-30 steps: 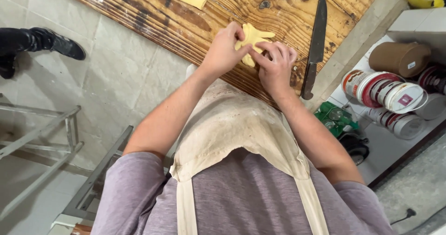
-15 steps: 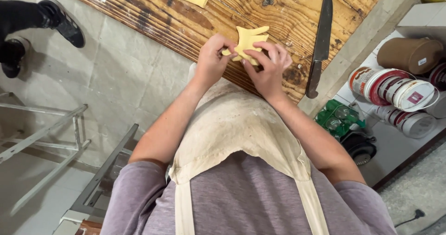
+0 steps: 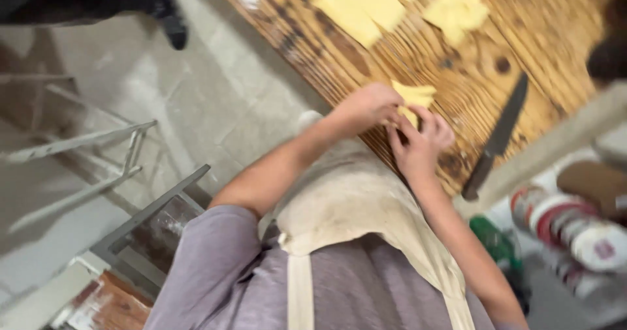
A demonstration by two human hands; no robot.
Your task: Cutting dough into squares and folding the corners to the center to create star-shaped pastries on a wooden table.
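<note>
Both my hands meet over a small yellow piece of dough (image 3: 415, 97) at the near edge of a wooden table (image 3: 450, 49). My left hand (image 3: 367, 105) pinches its left side. My right hand (image 3: 418, 144) grips it from below, fingers curled around it. Most of the piece is hidden by my fingers. A dark knife (image 3: 498, 137) lies flat on the table just right of my right hand.
Flat yellow dough sheets (image 3: 356, 7) and a smaller folded piece (image 3: 457, 9) lie farther up the table. Round tins (image 3: 575, 225) sit on a shelf at right. Metal frames (image 3: 85, 167) stand on the tiled floor at left. Another person's dark shoe (image 3: 171, 24) is top left.
The view has swung and blurred, showing more dough sheets up the table. My hands stay on the same dough piece, now folded tighter between my fingers.
</note>
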